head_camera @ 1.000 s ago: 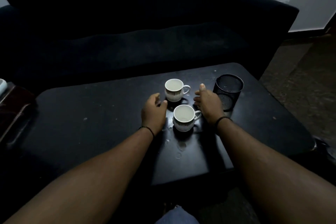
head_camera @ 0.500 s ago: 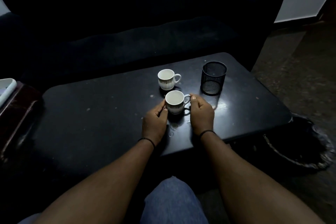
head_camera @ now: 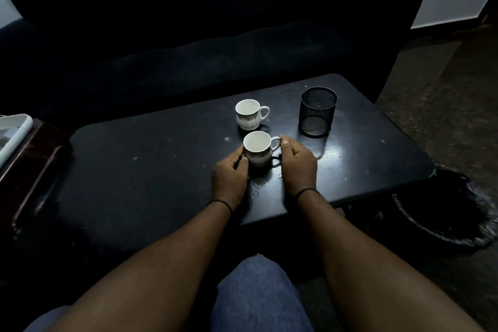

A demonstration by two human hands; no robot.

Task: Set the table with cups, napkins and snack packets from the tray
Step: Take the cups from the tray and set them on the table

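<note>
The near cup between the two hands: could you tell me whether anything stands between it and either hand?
Nothing visible does. The left hand has its fingertips against the left side of the near cup, and the right hand sits at its handle. The far cup and the mesh holder stand behind, clear of both hands.

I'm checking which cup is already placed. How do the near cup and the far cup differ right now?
The near cup sits between the left hand and the right hand, whose fingers touch its side and handle; the far cup stands alone, untouched. The near cup is close to the table edge by the person; the far cup sits farther in, beside the black mesh holder. Both are white, upright, apparently empty, with handles pointing right.
</note>
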